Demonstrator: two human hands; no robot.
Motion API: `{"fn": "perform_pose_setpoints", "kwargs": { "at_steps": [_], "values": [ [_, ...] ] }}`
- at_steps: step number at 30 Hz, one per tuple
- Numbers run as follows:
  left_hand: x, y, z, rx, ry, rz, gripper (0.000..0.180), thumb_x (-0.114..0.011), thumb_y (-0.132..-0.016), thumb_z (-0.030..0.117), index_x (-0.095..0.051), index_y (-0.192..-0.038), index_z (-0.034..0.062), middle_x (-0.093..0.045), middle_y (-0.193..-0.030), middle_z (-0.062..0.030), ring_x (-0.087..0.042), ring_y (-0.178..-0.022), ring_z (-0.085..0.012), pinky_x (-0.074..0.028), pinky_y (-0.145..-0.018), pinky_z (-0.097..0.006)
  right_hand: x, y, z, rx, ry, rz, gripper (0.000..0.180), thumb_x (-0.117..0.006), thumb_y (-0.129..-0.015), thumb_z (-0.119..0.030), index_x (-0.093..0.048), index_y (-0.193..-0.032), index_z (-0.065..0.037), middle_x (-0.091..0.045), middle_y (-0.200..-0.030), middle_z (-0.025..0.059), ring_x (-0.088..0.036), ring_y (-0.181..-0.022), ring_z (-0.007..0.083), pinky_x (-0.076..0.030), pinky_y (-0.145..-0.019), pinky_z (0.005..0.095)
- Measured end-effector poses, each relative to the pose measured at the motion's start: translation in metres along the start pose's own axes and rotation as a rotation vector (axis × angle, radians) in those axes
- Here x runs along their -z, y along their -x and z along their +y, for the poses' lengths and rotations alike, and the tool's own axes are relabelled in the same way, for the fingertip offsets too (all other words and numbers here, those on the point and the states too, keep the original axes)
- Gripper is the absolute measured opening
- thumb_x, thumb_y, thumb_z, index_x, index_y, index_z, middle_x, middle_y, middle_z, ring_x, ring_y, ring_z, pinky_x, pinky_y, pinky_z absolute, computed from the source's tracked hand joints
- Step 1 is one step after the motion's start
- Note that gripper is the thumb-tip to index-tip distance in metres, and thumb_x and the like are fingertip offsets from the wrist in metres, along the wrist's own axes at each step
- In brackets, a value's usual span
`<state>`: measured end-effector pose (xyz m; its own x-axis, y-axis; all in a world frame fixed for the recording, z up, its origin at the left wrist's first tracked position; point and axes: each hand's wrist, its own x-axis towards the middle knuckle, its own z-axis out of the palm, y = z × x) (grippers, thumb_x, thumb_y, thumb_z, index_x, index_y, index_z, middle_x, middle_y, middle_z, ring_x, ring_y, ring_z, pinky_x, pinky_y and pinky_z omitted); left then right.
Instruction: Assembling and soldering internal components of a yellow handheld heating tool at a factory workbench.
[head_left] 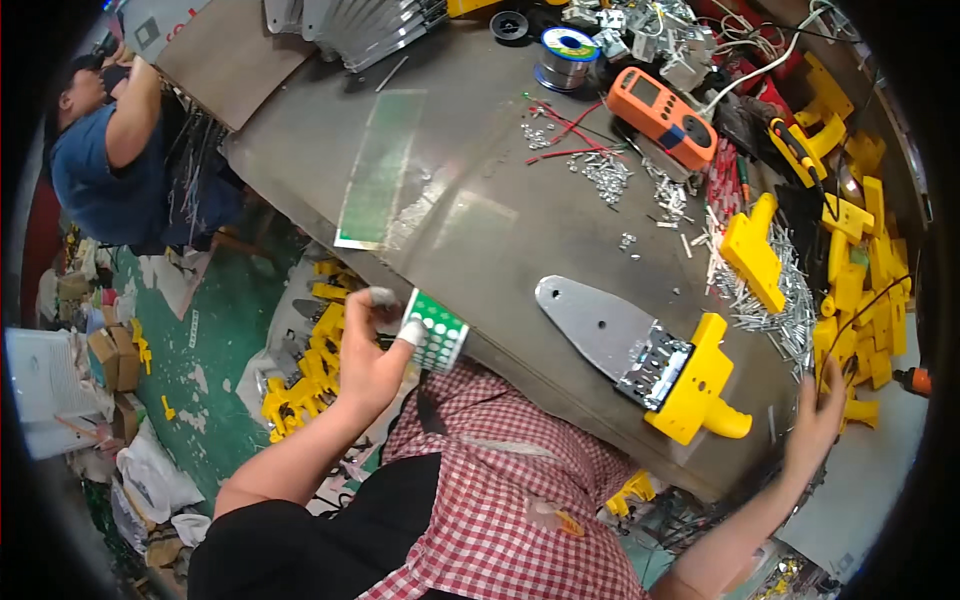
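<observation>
My left hand [370,355], with white covers on the thumb and a fingertip, is at the near-left table edge. Its thumb lies on a small green sheet with rows of white dots [437,335]; any fingers behind the sheet are hidden. My right hand [817,418] is at the right, fingers apart and holding nothing I can see. It is beside a heap of yellow plastic handle parts [850,310], and a thin dark cable passes by its fingers. Between my hands, a grey tapered metal plate [600,322] lies on the table, joined to a yellow handle housing [695,390].
An orange meter [660,115] and a solder spool [567,58] stand at the back of the table [480,260]. Small metal pins [770,300] are heaped at the right beneath a yellow housing [752,250]. Red wires lie nearby. Another person [115,160] is at the far left.
</observation>
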<state>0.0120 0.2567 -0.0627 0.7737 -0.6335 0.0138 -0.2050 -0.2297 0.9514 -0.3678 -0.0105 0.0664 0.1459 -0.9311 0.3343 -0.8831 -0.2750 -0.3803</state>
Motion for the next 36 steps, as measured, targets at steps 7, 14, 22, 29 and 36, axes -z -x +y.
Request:
{"fn": "perform_pose_setpoints", "kwargs": {
  "at_steps": [7,14,22,29,36],
  "values": [
    [0.014,-0.012,0.013,0.573,0.479,-0.376,0.028,-0.064,-0.084,0.005,-0.06,-0.11,-0.0022,-0.065,-0.095,-0.003,-0.06,-0.084,-0.0084,-0.048,-0.077,-0.024,-0.15,0.088,-0.234,0.816,-0.76,-0.63,0.021,-0.068,-0.074,-0.009,-0.062,-0.094,-0.004,-0.057,-0.097,0.01,-0.054,-0.095,0.0296,-0.042,-0.081,0.0404],
    [0.025,-0.015,0.015,0.312,0.221,-0.405,0.017,-0.065,-0.08,0.006,-0.064,-0.096,0.0003,-0.06,-0.082,-0.0007,-0.055,-0.074,-0.0082,-0.045,-0.067,-0.025,-0.163,0.105,-0.254,0.836,-0.595,-0.63,0.018,-0.068,-0.07,-0.009,-0.061,-0.086,-0.004,-0.053,-0.095,0.0079,-0.049,-0.094,0.0266,-0.036,-0.081,0.0399],
    [0.02,-0.019,0.019,0.022,-0.026,-0.383,0.018,-0.066,-0.074,0.005,-0.065,-0.092,0.0018,-0.056,-0.078,-0.0069,-0.054,-0.072,-0.0182,-0.043,-0.065,-0.029,-0.159,0.102,-0.253,0.813,-0.574,-0.708,0.014,-0.068,-0.068,-0.006,-0.058,-0.078,-0.005,-0.053,-0.086,0.009,-0.05,-0.089,0.0272,-0.036,-0.081,0.04],
    [0.036,-0.04,0.025,-0.277,-0.292,-0.295,0.017,-0.066,-0.069,0.001,-0.062,-0.086,0.0013,-0.057,-0.08,-0.0096,-0.057,-0.07,-0.0219,-0.046,-0.063,-0.03,-0.137,0.063,-0.216,0.594,-0.594,-0.403,0.013,-0.068,-0.069,-0.003,-0.059,-0.079,-0.003,-0.055,-0.082,0.0099,-0.053,-0.084,0.0289,-0.043,-0.075,0.0385],
    [-0.039,-0.054,0.096,-0.769,-0.361,-0.569,0.033,-0.07,-0.068,0.007,-0.06,-0.099,0.0024,-0.056,-0.098,-0.013,-0.056,-0.087,-0.0307,-0.047,-0.073,-0.039,-0.072,0.02,-0.085,0.087,-0.073,-0.094,0.007,-0.066,-0.071,-0.006,-0.06,-0.074,-0.004,-0.059,-0.077,0.0064,-0.057,-0.081,0.0232,-0.043,-0.074,0.0357]
  ]
}}
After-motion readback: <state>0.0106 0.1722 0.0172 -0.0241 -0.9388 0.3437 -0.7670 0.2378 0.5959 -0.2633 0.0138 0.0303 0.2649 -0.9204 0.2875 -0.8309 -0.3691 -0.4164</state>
